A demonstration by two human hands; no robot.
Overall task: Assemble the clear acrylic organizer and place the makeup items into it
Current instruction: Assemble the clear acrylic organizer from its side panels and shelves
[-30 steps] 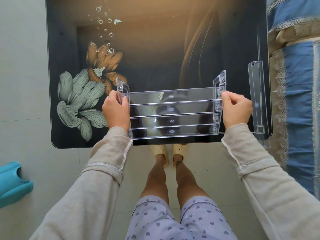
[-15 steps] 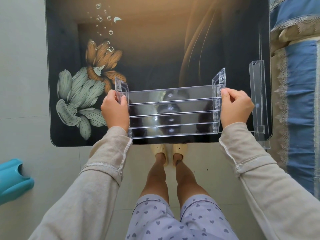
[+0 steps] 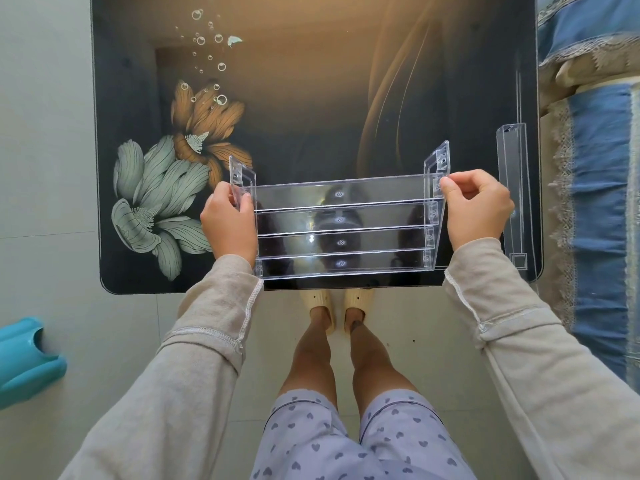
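So the clear acrylic organizer [image 3: 341, 216] is at the near edge of the dark flower-print surface [image 3: 311, 116]. It has four long trays stepped between two upright side panels. The left grip [image 3: 228, 226] is clamped round the left panel. The right grip [image 3: 478, 209] is pinching the right panel up near its top corner. Can't tell if the thing's fully resting or lifted a touch. A loose clear strip [image 3: 512, 188] lies flat just right of the right grip, along the surface's edge by the bed [image 3: 595, 202].
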